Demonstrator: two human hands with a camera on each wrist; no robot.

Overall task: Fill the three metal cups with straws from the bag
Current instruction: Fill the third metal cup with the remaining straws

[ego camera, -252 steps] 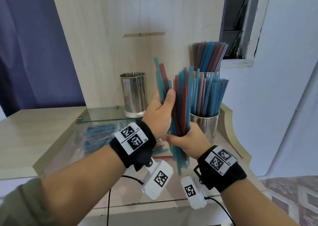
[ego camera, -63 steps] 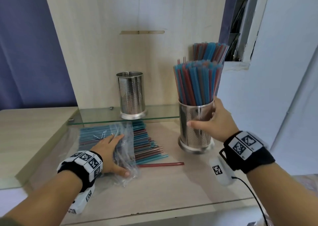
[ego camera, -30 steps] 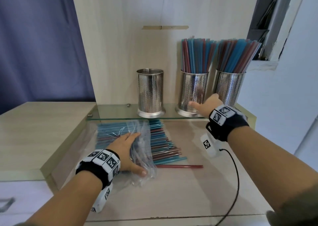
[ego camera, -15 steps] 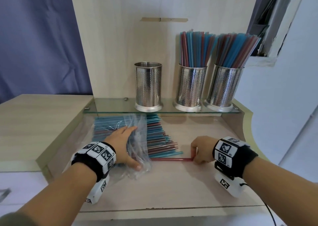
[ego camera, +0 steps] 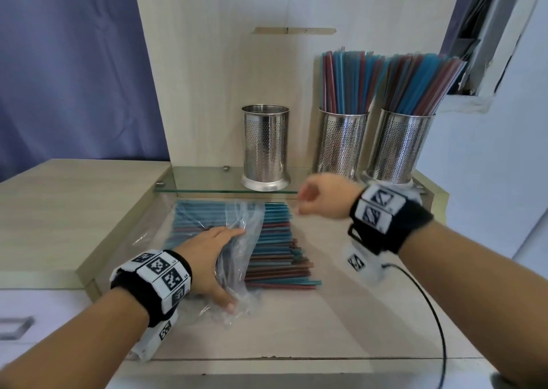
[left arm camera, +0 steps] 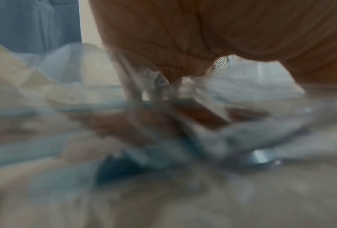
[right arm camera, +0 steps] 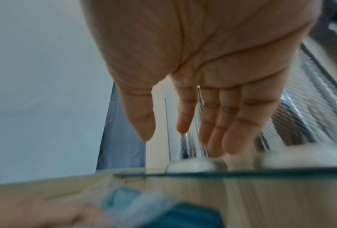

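Observation:
Three perforated metal cups stand on a glass shelf [ego camera: 201, 181]. The left cup [ego camera: 265, 148] is empty; the middle cup [ego camera: 341, 145] and the right cup [ego camera: 400, 148] are packed with blue and red straws. Below the shelf a clear plastic bag [ego camera: 252, 231] lies on the wooden desk, with a pile of straws [ego camera: 278, 255] sticking out of its mouth. My left hand [ego camera: 213, 258] rests flat on the bag. My right hand [ego camera: 320, 199] hovers blurred at the shelf edge; in the right wrist view the right hand [right arm camera: 183, 132] has straight fingers and holds nothing.
A wooden back panel [ego camera: 237, 77] rises behind the cups. A raised wooden ledge [ego camera: 74, 204] runs along the left. A black cable [ego camera: 436, 314] trails over the desk from my right wrist. A white wall stands close on the right.
My right hand has let go of the single red straw, which now lies against the pile, and has risen to the shelf edge. The left hand stays on the bag.

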